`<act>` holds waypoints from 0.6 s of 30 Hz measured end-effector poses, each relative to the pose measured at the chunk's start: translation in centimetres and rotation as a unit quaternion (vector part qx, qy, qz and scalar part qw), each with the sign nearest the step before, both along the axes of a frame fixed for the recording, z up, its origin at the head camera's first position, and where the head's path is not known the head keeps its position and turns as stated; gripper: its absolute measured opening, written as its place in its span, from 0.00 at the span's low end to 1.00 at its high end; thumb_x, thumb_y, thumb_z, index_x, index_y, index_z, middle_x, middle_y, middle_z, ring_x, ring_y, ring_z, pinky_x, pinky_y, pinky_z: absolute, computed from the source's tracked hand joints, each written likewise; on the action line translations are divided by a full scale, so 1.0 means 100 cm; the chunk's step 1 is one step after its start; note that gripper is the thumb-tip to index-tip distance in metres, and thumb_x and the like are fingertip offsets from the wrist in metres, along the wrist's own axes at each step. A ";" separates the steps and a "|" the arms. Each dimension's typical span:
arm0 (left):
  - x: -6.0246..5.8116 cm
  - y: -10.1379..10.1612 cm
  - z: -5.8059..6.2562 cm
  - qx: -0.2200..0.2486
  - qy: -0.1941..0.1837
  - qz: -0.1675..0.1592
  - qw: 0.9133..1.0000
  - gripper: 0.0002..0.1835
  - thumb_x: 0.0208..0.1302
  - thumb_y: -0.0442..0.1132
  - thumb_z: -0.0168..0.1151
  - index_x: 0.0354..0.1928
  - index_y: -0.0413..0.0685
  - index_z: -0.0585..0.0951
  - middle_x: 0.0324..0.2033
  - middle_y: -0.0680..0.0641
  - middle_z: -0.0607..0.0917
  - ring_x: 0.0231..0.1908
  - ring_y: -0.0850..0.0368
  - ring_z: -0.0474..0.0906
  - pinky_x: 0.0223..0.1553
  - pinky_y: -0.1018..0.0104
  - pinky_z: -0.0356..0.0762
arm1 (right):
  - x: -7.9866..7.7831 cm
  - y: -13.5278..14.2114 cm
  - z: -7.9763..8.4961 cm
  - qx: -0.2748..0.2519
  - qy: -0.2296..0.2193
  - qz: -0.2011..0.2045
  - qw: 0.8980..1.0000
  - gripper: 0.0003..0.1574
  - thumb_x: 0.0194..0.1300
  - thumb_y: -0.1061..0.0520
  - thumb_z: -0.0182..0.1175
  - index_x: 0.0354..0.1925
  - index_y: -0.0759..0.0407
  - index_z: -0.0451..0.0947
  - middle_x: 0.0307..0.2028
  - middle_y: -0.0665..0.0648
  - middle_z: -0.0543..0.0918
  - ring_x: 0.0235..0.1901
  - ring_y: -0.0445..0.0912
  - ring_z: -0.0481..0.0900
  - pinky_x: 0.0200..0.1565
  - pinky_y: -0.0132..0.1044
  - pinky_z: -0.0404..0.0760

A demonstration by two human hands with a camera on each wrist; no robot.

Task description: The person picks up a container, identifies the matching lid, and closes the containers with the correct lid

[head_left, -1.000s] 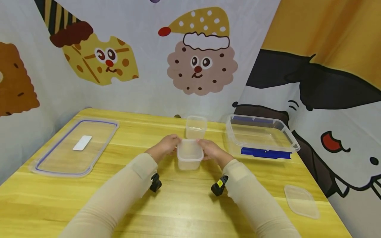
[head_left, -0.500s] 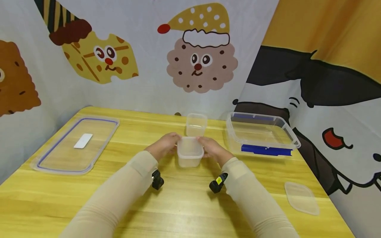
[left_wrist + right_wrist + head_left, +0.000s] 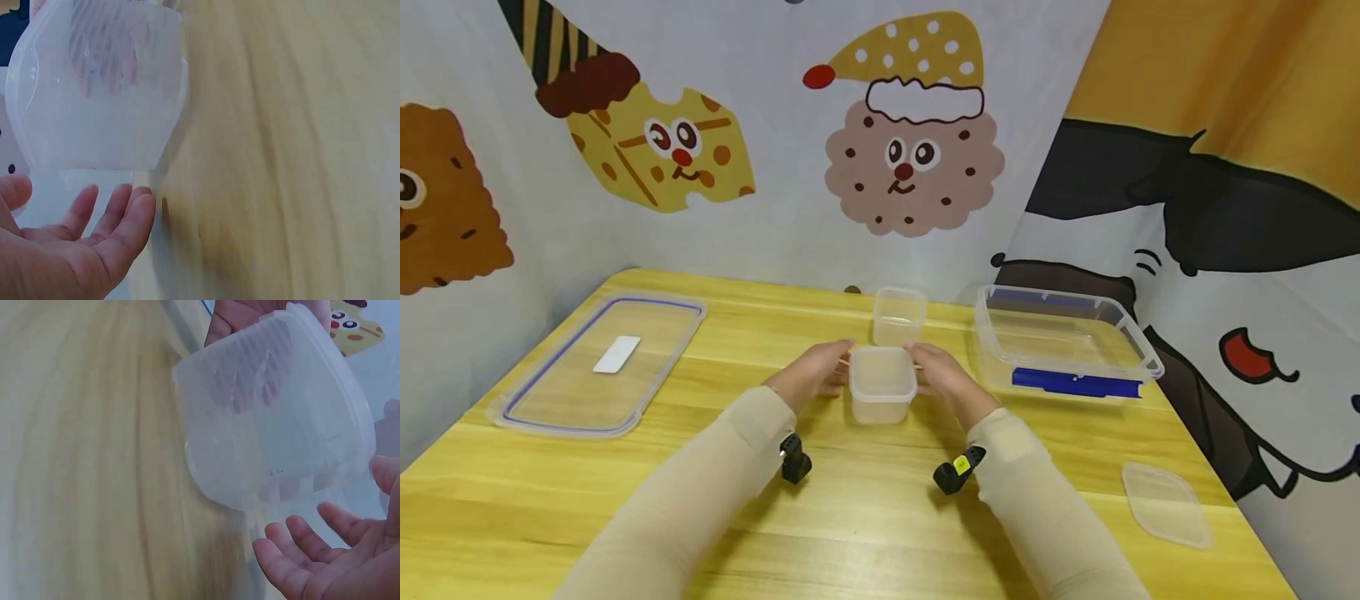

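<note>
A small translucent plastic food container [image 3: 882, 408] stands on the table, its top milky and thick-rimmed. My left hand [image 3: 811, 372] is at its left side with fingers loosely bent, and my right hand [image 3: 950, 380] is at its right. In the left wrist view, a gap separates the left fingertips [image 3: 145, 199] from the container's wall [image 3: 94, 125]. The right wrist view likewise has the right fingertips [image 3: 259, 545] a little off the container. Neither hand holds anything. Just behind it is a second small clear container [image 3: 899, 312].
A large clear box [image 3: 1067, 342] with a blue clasp stands at the back right. Its size of lid [image 3: 651, 404], blue-sealed, lies at the left with a white card-like piece [image 3: 617, 354] on it. A small square lid [image 3: 1167, 505] lies near the right edge.
Both hands gripped the container's sides with thumbs at the rim earlier. Now they have let go and drawn slightly apart, while the container stays in about the same place.
</note>
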State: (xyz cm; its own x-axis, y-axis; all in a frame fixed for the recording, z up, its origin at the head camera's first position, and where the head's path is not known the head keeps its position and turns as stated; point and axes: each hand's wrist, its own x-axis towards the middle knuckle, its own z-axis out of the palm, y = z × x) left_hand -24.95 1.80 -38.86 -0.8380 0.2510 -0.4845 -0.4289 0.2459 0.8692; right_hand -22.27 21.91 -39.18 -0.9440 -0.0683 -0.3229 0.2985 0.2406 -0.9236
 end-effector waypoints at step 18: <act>0.032 -0.019 0.011 -0.042 0.122 -0.042 0.991 0.28 0.69 0.52 0.55 0.58 0.34 0.66 0.59 0.34 0.70 0.57 0.39 0.69 0.58 0.47 0.72 | 0.026 0.015 0.003 -0.001 0.013 0.003 1.000 0.39 0.74 0.47 0.47 0.73 0.64 0.50 0.69 0.67 0.62 0.66 0.61 0.65 0.62 0.55 0.69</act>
